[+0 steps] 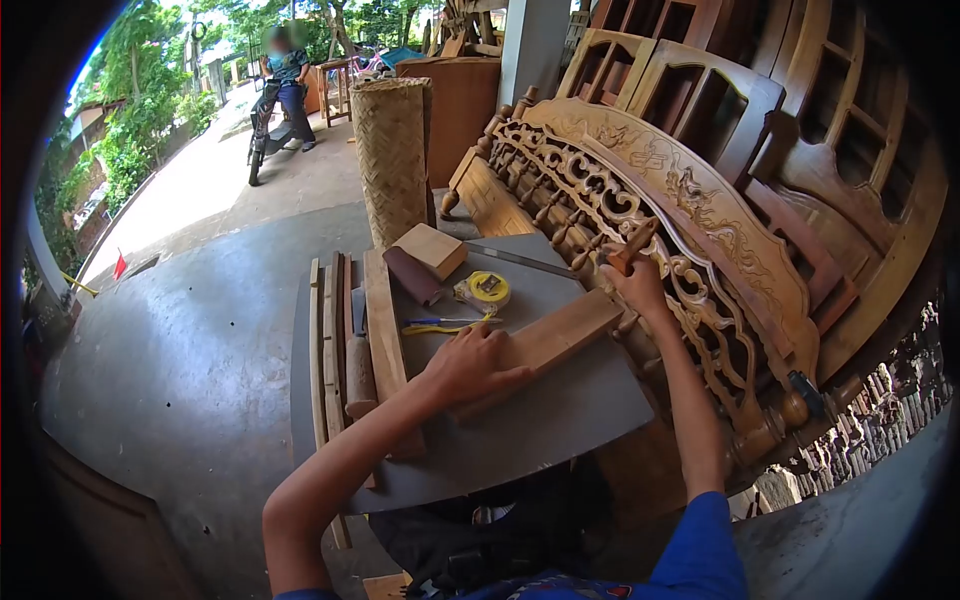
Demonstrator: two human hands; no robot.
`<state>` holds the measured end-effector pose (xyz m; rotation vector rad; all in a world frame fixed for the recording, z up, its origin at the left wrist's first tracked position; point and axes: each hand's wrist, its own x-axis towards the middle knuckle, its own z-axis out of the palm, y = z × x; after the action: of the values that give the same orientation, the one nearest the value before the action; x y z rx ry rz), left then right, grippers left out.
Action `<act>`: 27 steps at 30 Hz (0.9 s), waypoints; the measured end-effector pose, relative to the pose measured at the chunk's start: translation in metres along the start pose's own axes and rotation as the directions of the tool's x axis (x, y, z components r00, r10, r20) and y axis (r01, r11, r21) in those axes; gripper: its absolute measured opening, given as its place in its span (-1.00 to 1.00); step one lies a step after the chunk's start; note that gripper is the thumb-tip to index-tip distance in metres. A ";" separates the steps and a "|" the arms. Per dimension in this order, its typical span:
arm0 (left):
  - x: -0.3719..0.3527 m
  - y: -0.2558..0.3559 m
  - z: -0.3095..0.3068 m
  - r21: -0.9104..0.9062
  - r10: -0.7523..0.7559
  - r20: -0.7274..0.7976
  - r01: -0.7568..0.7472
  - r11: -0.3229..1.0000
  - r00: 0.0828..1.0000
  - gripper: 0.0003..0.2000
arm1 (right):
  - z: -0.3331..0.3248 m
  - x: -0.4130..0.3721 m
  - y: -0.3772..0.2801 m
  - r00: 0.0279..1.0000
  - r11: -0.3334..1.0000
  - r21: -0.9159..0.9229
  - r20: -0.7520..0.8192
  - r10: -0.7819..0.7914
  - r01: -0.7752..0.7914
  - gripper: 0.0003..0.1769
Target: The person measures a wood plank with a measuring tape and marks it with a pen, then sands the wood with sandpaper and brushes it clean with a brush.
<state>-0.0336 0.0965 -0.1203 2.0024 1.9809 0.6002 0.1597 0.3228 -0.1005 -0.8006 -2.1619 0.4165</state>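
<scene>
Two hands worked over a wooden board [572, 338] on a grey surface [560, 425]. The left hand [468, 362] lay across the board's nearer end, thumb stretched away from the fingers; whether it gripped or merely pressed could not be told. The right hand [640, 282] was curled around a brown tool [632, 246] above the board's far end, its exact kind unclear.

Just beyond the left hand lay a blue pen [432, 328], a yellow tape measure [489, 287], a dark red sheet [411, 276], rolled up, and a wooden block [430, 248]. A long metal blade [525, 257] lay near the far edge. The left forearm crossed in front of a plank [383, 325] and several narrow strips [331, 350], hiding parts of them.

Past the surface, a woven roll [390, 160] stood upright, while a carved panel [690, 195] leaned on the right, partly covered by the right arm. Farther off, a person [288, 75] sat astride a two-wheeler [257, 140].
</scene>
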 end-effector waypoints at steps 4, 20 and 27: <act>-0.001 0.005 -0.004 -0.010 -0.038 -0.017 0.038 0.999 0.999 -0.25 | -0.013 -0.009 -0.044 0.916 0.987 -0.161 0.391 0.085 -0.022 -0.58; -0.003 0.011 -0.007 -0.013 -0.087 0.019 0.087 0.996 0.996 -0.30 | -0.020 -0.021 -0.038 0.994 0.966 0.255 0.088 -0.070 0.045 -0.69; -0.003 0.009 -0.005 -0.022 -0.076 0.007 0.076 0.997 0.997 -0.31 | -0.007 -0.017 -0.057 0.937 0.960 0.228 0.340 0.080 -0.164 -0.69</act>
<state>-0.0282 0.0924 -0.1118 1.9043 2.0274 0.5947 0.1508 0.2691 -0.0758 -0.7651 -2.3032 0.9297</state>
